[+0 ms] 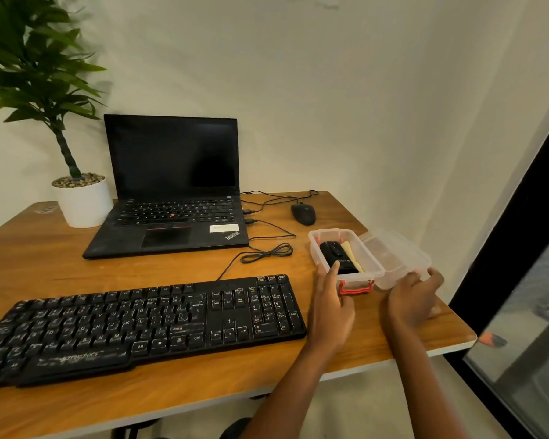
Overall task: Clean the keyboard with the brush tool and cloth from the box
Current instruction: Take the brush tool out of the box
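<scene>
1. Readable writing: "ZEBRONICS" on the front lip of the black keyboard [133,321]; a "ThinkPad" badge on the palm rest of the open laptop [171,198], screen dark. The white sticker beside the badge is too small to read.
2. The keyboard lies on the wooden worktop [61,267], near edge, just left of both hands.
3. A clear plastic box [373,264] with a red latch [355,288] stands open right of the keyboard. Inside are a black brush tool [332,253] and a yellow cloth [352,256] beside it.
4. The left hand [330,299] grasps the box's near left corner, one fingertip over the rim by the brush tool.
5. The right hand [415,296] grips the near edge of the clear lid [400,251], which lies against the box's right side.
</scene>
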{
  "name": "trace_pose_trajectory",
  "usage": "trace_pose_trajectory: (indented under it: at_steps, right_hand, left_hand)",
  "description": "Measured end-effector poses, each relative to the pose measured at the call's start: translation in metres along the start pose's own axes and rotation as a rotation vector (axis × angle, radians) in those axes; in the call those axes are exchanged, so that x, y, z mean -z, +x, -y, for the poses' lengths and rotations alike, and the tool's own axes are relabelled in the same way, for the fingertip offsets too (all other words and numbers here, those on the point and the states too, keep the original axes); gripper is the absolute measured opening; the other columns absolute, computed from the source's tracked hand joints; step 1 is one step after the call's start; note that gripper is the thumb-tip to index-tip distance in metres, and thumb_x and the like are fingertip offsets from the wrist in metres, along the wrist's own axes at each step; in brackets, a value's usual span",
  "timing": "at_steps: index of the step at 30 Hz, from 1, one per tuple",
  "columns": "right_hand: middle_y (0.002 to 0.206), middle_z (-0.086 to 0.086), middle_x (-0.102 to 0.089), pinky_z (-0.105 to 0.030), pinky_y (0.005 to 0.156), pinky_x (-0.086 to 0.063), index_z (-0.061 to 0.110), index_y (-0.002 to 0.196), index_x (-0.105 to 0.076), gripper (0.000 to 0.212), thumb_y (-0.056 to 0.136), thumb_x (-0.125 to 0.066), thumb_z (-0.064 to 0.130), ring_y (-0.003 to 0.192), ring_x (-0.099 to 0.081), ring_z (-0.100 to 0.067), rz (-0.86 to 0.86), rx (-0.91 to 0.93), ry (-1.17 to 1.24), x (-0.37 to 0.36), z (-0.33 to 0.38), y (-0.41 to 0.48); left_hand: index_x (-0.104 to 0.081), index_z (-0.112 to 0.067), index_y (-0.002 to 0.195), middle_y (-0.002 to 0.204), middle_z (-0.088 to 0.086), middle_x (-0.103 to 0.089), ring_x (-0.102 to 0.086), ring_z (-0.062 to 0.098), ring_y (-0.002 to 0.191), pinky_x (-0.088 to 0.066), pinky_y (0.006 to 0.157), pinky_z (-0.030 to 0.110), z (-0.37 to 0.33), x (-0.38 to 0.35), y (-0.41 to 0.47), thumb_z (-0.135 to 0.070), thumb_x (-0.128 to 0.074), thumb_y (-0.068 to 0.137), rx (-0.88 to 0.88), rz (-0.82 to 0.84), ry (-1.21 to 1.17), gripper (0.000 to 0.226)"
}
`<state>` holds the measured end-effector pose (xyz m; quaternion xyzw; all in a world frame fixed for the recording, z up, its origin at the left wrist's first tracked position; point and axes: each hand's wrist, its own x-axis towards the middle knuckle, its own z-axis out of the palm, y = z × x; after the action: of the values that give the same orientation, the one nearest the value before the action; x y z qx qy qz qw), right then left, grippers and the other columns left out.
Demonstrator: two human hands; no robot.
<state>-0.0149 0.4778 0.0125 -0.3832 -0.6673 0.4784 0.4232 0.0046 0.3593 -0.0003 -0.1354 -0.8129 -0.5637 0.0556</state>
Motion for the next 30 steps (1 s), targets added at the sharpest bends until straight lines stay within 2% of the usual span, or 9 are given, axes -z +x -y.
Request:
trace_pose_trajectory:
  at_steps: [3, 10, 14, 16, 18, 20, 22, 24, 30]
  right_hand:
    - [0.095, -0.02, -0.064, -0.049, 0.106, -0.025, 0.012, 0.135, -0.033, 0.039, 0.098, -0.032, 0.024, 0.103, -0.052, -0.036, -0.033, -0.008, -0.149, -0.002, -0.004, 0.002]
    - [0.121, -0.025, -0.056, -0.045, 0.103, -0.025, 0.005, 0.13, -0.042, 0.04, 0.093, -0.048, 0.02, 0.112, -0.049, -0.043, -0.01, -0.001, -0.361, 0.0, -0.001, -0.005]
    - [0.114, -0.022, -0.061, -0.047, 0.099, -0.034, 0.01, 0.132, -0.042, 0.042, 0.092, -0.051, 0.017, 0.106, -0.054, -0.039, -0.058, -0.013, -0.272, 0.0, 0.002, -0.006]
    - [0.103, -0.02, -0.064, -0.043, 0.088, -0.045, 0.009, 0.127, -0.048, 0.036, 0.091, -0.049, 0.011, 0.095, -0.06, -0.036, -0.09, 0.119, -0.125, 0.002, 0.016, -0.011]
    - [0.099, -0.019, -0.066, -0.033, 0.076, -0.047, 0.005, 0.116, -0.058, 0.027, 0.09, -0.051, 0.008, 0.089, -0.062, -0.033, 0.037, 0.365, -0.081, -0.001, 0.039, -0.016]
    - [0.102, -0.015, -0.067, -0.025, 0.074, -0.043, 0.003, 0.107, -0.063, 0.022, 0.088, -0.055, 0.011, 0.089, -0.061, -0.026, 0.309, 0.538, -0.215, -0.015, 0.062, -0.014]
    - [0.109, -0.011, -0.065, -0.027, 0.078, -0.045, 0.007, 0.11, -0.063, 0.026, 0.087, -0.06, 0.02, 0.09, -0.058, -0.02, 0.651, 0.553, -0.522, -0.032, 0.077, -0.011]
    - [0.114, -0.008, -0.064, -0.03, 0.085, -0.048, 0.01, 0.114, -0.061, 0.033, 0.086, -0.064, 0.027, 0.094, -0.059, -0.019, 0.853, 0.543, -0.818, -0.045, 0.082, -0.009]
    - [0.122, -0.007, -0.061, -0.034, 0.088, -0.05, 0.015, 0.123, -0.051, 0.05, 0.08, -0.07, 0.032, 0.104, -0.06, -0.022, 0.866, 0.497, -0.901, -0.056, 0.072, -0.01]
  left_hand:
    - [-0.023, -0.029, 0.148, 0.157, -0.004, -0.01, -0.013, 0.012, 0.143, -0.028, 0.109, 0.024, 0.0, 0.0, 0.0, -0.007, -0.048, 0.093, -0.002, -0.017, -0.011, 0.064]
    - [-0.026, -0.026, 0.147, 0.155, -0.003, -0.021, -0.021, 0.011, 0.141, -0.031, 0.11, 0.025, 0.0, 0.003, 0.0, -0.004, -0.047, 0.093, 0.001, -0.031, -0.056, 0.062]
    - [-0.027, -0.026, 0.147, 0.154, -0.003, -0.024, -0.024, 0.011, 0.14, -0.031, 0.106, 0.021, -0.002, 0.003, -0.001, -0.005, -0.047, 0.094, 0.001, -0.035, -0.06, 0.06]
    - [-0.028, -0.026, 0.146, 0.153, -0.003, -0.025, -0.025, 0.01, 0.139, -0.029, 0.104, 0.017, -0.001, 0.003, -0.001, -0.006, -0.047, 0.095, 0.001, -0.036, -0.068, 0.058]
    - [-0.028, -0.025, 0.146, 0.152, -0.003, -0.026, -0.025, 0.011, 0.139, -0.028, 0.102, 0.015, -0.002, 0.004, -0.002, -0.008, -0.047, 0.096, 0.001, -0.034, -0.083, 0.056]
    - [-0.024, -0.024, 0.147, 0.153, -0.003, -0.025, -0.023, 0.011, 0.14, -0.026, 0.106, 0.018, -0.002, 0.005, -0.003, -0.01, -0.045, 0.097, 0.0, -0.035, -0.118, 0.056]
    - [-0.015, -0.022, 0.149, 0.154, -0.003, -0.023, -0.021, 0.012, 0.141, -0.025, 0.112, 0.024, -0.001, 0.006, -0.003, -0.012, -0.042, 0.099, 0.017, -0.038, -0.154, 0.058]
    - [-0.011, -0.022, 0.15, 0.154, -0.002, -0.023, -0.022, 0.014, 0.141, -0.025, 0.114, 0.03, -0.002, 0.006, -0.003, -0.012, -0.041, 0.099, 0.024, -0.048, -0.175, 0.06]
    - [-0.013, -0.019, 0.15, 0.155, 0.0, -0.022, -0.022, 0.015, 0.141, -0.025, 0.113, 0.03, -0.003, 0.006, -0.003, -0.009, -0.038, 0.099, 0.043, -0.048, -0.152, 0.058]
